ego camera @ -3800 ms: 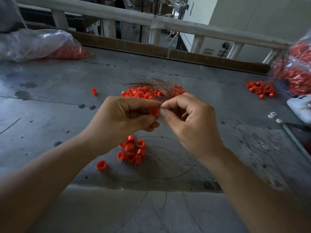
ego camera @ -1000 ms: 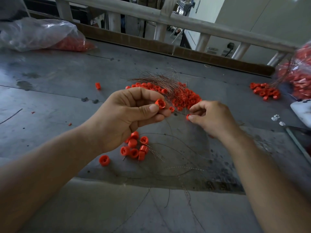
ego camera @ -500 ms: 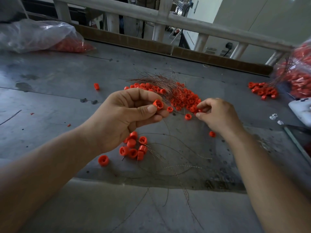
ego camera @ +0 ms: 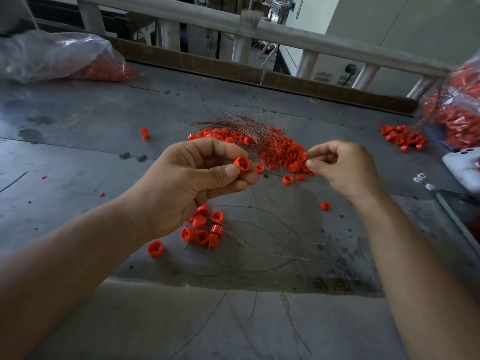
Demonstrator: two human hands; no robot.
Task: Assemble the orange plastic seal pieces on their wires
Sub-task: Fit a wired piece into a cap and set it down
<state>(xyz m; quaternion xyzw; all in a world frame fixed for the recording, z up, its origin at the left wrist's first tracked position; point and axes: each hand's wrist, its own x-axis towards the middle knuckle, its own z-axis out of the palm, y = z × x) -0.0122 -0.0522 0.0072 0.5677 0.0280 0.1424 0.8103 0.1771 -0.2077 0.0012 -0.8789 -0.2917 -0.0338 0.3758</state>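
My left hand (ego camera: 187,183) pinches an orange seal cap (ego camera: 241,164) between thumb and fingers, its hollow side facing me, with a thin wire trailing down from it. My right hand (ego camera: 342,170) hovers at the right edge of the central pile of orange seal pieces (ego camera: 283,154), fingers curled, thumb and forefinger pinched at a small orange piece (ego camera: 310,162). A bundle of thin coppery wires (ego camera: 241,123) lies across the pile's far side. Below my left hand sits a cluster of finished seals (ego camera: 205,227) with wires (ego camera: 259,237) fanning out to the right.
The grey table (ego camera: 78,157) holds a plastic bag of orange parts (ego camera: 59,58) at far left, another bag (ego camera: 457,110) and a small orange pile (ego camera: 402,137) at right. A white device (ego camera: 462,170) sits at the right edge. Stray seals (ego camera: 144,133) (ego camera: 324,206) lie loose.
My right hand moved away from my left hand to the pile and is now pinching at a piece there. My left hand stays raised with its cap.
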